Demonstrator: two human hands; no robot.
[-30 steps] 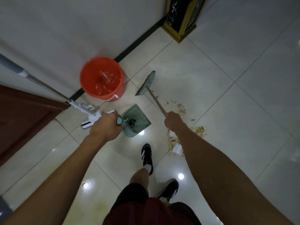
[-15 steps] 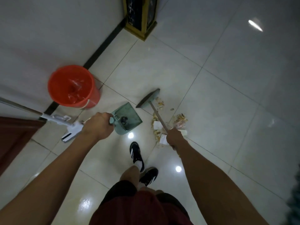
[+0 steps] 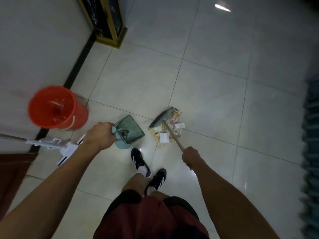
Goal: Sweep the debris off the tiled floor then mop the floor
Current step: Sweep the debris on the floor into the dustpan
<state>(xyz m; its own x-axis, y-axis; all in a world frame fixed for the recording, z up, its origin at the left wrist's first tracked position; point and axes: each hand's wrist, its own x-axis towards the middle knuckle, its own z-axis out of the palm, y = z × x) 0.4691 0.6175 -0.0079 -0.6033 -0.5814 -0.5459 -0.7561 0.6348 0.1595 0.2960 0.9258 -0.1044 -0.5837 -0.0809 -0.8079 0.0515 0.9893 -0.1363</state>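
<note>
The left hand point(image 3: 100, 137) grips the green dustpan point(image 3: 129, 131). The right hand point(image 3: 191, 156) clasps the broom point(image 3: 162, 118), its head touching the debris point(image 3: 168, 133).

Dim indoor light; glare spots on glossy tiled floor point(image 3: 215, 87); right edge blurred.

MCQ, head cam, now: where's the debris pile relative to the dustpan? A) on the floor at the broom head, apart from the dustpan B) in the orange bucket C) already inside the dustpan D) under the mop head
A: the debris pile lies on the tiles at the broom head, with bare floor between it and the dustpan that the left hand holds; the right hand grips the broom handle.
</note>
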